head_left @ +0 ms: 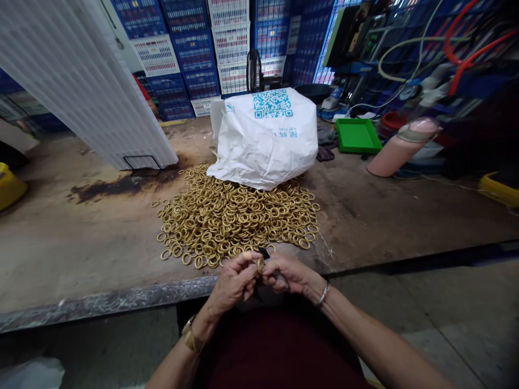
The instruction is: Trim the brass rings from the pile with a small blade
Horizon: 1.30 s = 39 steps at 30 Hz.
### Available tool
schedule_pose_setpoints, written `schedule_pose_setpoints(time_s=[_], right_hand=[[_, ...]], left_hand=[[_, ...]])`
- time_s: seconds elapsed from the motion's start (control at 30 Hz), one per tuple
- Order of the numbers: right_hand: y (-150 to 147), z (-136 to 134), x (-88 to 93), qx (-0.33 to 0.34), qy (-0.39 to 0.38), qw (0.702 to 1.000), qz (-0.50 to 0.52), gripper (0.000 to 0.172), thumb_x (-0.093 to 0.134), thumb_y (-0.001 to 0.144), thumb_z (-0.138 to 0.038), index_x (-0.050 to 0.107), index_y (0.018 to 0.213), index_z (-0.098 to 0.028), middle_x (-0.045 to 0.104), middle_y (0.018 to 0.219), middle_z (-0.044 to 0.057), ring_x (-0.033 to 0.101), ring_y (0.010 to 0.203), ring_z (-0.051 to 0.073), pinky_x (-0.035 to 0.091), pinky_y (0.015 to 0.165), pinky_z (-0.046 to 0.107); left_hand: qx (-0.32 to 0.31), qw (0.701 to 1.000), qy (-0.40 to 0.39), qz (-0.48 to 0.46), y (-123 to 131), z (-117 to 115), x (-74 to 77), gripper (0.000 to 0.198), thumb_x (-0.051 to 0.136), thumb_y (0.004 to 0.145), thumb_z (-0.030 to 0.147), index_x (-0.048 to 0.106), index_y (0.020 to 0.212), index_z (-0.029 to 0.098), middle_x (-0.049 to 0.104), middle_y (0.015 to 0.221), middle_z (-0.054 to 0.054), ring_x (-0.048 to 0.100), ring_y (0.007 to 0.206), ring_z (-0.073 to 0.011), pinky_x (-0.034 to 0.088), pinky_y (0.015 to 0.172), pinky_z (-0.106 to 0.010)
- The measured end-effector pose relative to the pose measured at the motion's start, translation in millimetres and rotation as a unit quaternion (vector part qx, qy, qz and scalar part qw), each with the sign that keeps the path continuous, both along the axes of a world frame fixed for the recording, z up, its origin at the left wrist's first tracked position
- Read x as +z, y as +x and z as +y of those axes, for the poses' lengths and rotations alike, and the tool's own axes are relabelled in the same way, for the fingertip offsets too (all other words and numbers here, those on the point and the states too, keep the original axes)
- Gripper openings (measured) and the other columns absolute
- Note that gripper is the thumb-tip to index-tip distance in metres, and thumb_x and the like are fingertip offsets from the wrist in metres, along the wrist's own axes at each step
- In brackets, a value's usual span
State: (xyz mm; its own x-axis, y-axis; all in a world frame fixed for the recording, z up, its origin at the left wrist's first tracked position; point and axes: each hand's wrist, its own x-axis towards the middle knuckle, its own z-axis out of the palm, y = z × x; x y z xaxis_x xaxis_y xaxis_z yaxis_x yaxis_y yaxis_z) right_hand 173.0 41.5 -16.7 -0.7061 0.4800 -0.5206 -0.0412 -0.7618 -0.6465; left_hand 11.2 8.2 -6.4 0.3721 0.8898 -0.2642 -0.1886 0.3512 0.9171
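Observation:
Close to the table's front edge, my left hand pinches a small gold-coloured ring between thumb and fingers. My right hand meets it there, closed around a dark, thin tool whose flat black tip sticks up beside the ring. The kind of tool cannot be made out, as the fingers cover most of it. Just beyond both hands spreads a heap of loose gold rings. A white woven sack with blue print lies on the back of the heap.
A tall white ribbed panel rises from a black wire stand at left. To the right are a green tray and a pink bottle. Blue and white crates are stacked behind. Part of another person shows behind the panel.

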Motion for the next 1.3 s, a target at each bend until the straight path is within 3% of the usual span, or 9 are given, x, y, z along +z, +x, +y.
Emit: schedule_pose_setpoints(time_s=[0.3,0.5,0.67,0.83,1.07,1.3], right_hand=[[-9.9,-9.6,-2.9,0.047,-0.077,0.994,0.060,0.011,0.044,0.059,-0.020,0.046,0.051,-0.013,0.041,0.037,-0.006,0.026,0.024,0.001,0.018,0.026,0.012],[-12.4,-16.4,8.7,-0.025,-0.069,0.996,0.055,0.008,0.048,0.065,-0.021,0.050,0.064,-0.013,0.046,0.044,-0.006,0.027,0.027,0.000,0.019,0.029,0.012],[-14.6,-19.3,17.3,-0.142,0.003,0.990,-0.021,0.023,0.054,0.073,-0.039,0.047,0.078,-0.018,0.048,0.050,-0.008,0.029,0.029,0.000,0.018,0.030,0.013],[-20.8,-20.9,13.1,-0.171,0.136,0.970,-0.109,0.033,0.055,0.070,-0.049,0.044,0.071,-0.018,0.047,0.048,-0.008,0.030,0.030,0.001,0.019,0.030,0.014],[-23.6,-13.8,9.9,-0.178,0.233,0.937,-0.191,0.027,0.057,0.068,-0.042,0.047,0.064,-0.017,0.045,0.047,-0.007,0.034,0.035,0.003,0.025,0.033,0.016],[-21.8,-12.4,16.0,-0.147,0.278,0.927,-0.205,0.021,0.055,0.069,-0.036,0.051,0.063,-0.017,0.043,0.048,-0.007,0.034,0.038,0.004,0.026,0.036,0.017]], left_hand=[[0.002,0.999,0.038,0.030,-4.8,0.4,6.2,0.023,0.056,0.076,0.038,0.049,0.084,0.017,0.045,0.055,0.008,0.033,0.032,-0.0016,0.027,0.032,-0.014],[0.038,0.997,0.052,0.049,-5.4,-4.2,2.4,0.020,0.050,0.079,0.037,0.045,0.078,0.018,0.050,0.057,0.006,0.032,0.035,-0.0022,0.026,0.035,-0.014],[0.141,0.980,0.081,0.112,-1.4,-7.9,-9.9,0.018,0.052,0.078,0.035,0.047,0.074,0.018,0.042,0.053,0.007,0.032,0.040,-0.0042,0.026,0.039,-0.016],[0.181,0.970,0.089,0.139,5.8,-12.4,-8.9,0.020,0.055,0.076,0.036,0.047,0.074,0.018,0.045,0.056,0.005,0.037,0.045,-0.0058,0.029,0.042,-0.017],[0.095,0.994,-0.048,-0.026,10.4,-18.1,0.8,0.024,0.050,0.079,0.042,0.043,0.082,0.020,0.038,0.053,0.010,0.023,0.033,-0.0011,0.021,0.032,-0.014],[0.095,0.986,-0.089,-0.103,12.1,-20.3,2.6,0.030,0.056,0.075,0.045,0.041,0.073,0.018,0.041,0.058,0.009,0.024,0.034,0.0001,0.025,0.031,-0.012]])
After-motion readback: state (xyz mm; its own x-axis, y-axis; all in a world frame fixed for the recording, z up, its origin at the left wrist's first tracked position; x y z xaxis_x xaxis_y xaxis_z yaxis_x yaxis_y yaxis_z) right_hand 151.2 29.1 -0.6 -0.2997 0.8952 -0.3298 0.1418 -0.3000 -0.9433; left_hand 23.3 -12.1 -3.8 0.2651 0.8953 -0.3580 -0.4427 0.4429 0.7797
